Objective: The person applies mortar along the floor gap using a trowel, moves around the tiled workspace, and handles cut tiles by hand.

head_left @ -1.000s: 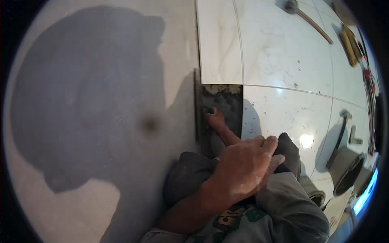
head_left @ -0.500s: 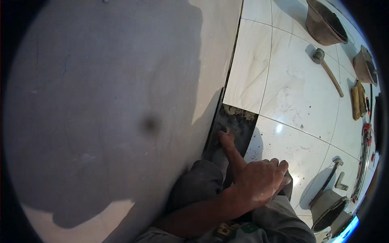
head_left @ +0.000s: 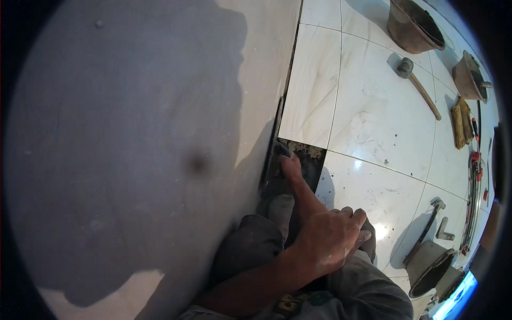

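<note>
Tool (head_left: 272,143) of a dark colour shows as a long, thin strip, its long axis running along the foot of the wall (head_left: 133,160) at the left edge of the tiled floor (head_left: 381,125). Its far end points away from the person, slightly to the right, and reaches past the near left corner of a pale tile (head_left: 309,85); its near end points back toward the person's legs. It lies along the left edge of a dark, rough gap (head_left: 313,165) between that tile and the wall.

The right hand (head_left: 290,164) is closed round a dark grip by the strip's right side, so the tool sits just left of this hand. The left hand (head_left: 330,234), well apart from the tool and nearer the person, rests with bent fingers by the right knee; whether it holds anything, I cannot tell. Toward the floor's right edge lie 1 mallet (head_left: 423,94) and several buckets (head_left: 405,29).
</note>
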`<action>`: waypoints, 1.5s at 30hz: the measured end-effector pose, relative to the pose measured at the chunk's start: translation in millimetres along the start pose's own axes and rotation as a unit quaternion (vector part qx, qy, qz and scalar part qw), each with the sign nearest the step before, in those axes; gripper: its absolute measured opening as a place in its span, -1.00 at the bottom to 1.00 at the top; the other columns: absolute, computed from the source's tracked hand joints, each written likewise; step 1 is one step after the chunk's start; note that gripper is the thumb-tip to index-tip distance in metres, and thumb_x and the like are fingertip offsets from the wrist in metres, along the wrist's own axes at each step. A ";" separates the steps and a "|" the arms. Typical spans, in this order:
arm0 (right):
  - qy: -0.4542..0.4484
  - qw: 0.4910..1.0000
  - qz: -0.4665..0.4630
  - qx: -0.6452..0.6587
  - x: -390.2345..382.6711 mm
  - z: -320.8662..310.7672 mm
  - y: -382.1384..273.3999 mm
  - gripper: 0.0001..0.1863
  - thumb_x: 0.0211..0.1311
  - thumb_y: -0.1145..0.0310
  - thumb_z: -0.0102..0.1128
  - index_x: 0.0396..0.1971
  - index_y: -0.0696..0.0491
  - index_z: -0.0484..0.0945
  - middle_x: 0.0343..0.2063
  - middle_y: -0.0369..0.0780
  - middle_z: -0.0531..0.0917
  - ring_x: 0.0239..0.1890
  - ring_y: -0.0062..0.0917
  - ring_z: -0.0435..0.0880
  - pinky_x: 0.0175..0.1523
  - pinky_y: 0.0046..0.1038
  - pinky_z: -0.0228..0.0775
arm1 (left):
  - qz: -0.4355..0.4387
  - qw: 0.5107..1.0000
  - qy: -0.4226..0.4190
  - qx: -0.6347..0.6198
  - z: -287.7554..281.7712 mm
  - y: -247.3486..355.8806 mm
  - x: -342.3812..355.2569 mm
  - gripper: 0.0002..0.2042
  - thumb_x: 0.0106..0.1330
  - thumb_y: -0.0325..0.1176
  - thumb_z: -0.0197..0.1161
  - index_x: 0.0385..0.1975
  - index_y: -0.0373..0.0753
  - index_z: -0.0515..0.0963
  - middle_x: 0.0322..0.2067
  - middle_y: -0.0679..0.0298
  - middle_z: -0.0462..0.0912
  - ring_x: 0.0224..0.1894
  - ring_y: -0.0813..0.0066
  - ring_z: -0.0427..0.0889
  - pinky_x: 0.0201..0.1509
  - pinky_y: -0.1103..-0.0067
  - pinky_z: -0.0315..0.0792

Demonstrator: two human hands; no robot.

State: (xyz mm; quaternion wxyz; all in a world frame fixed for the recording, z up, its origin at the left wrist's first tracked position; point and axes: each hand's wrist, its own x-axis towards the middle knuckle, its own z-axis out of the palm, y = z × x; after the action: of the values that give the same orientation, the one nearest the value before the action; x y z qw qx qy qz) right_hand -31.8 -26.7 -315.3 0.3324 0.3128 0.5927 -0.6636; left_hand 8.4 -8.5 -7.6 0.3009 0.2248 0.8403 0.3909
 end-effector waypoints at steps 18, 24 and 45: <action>0.008 0.997 -0.040 0.060 -24.4 1.4 -20.5 -0.80 -0.09 0.38 0.07 -0.44 0.15 0.51 -0.62 -0.21 0.55 -0.61 -0.53 0.53 -0.50 -0.46 0.36 | -0.008 1.000 -0.007 0.002 -1.1 -1.8 -0.2 -0.64 0.27 -0.18 0.09 -0.16 -0.39 0.37 -0.35 -0.03 0.56 -0.27 0.05 0.58 -0.24 0.34 0.48; 0.084 0.991 -0.096 -0.033 5.8 0.3 5.7 -0.74 -0.14 0.31 0.09 -0.45 0.17 0.55 -0.59 -0.19 0.58 -0.55 -0.52 0.57 -0.44 -0.45 0.40 | -0.020 0.999 -0.030 0.000 1.0 -0.1 1.0 -0.64 0.27 -0.18 0.09 -0.14 -0.39 0.37 -0.33 -0.02 0.56 -0.25 0.05 0.58 -0.21 0.35 0.48; 0.051 0.996 -0.068 -0.001 -29.0 3.9 -26.4 -0.74 -0.11 0.34 0.11 -0.39 0.15 0.56 -0.55 -0.21 0.61 -0.50 -0.46 0.59 -0.34 -0.43 0.42 | -0.032 0.999 -0.040 0.012 -0.2 -0.1 -0.7 -0.62 0.29 -0.17 0.07 -0.10 -0.37 0.39 -0.28 -0.05 0.57 -0.22 0.05 0.59 -0.17 0.35 0.49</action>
State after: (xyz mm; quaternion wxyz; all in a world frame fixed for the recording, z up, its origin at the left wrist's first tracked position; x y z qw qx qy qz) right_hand -36.4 -26.6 -276.1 0.2557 0.3047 0.6296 -0.6673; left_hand 8.8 -9.1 -7.3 0.3438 0.2165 0.8391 0.3619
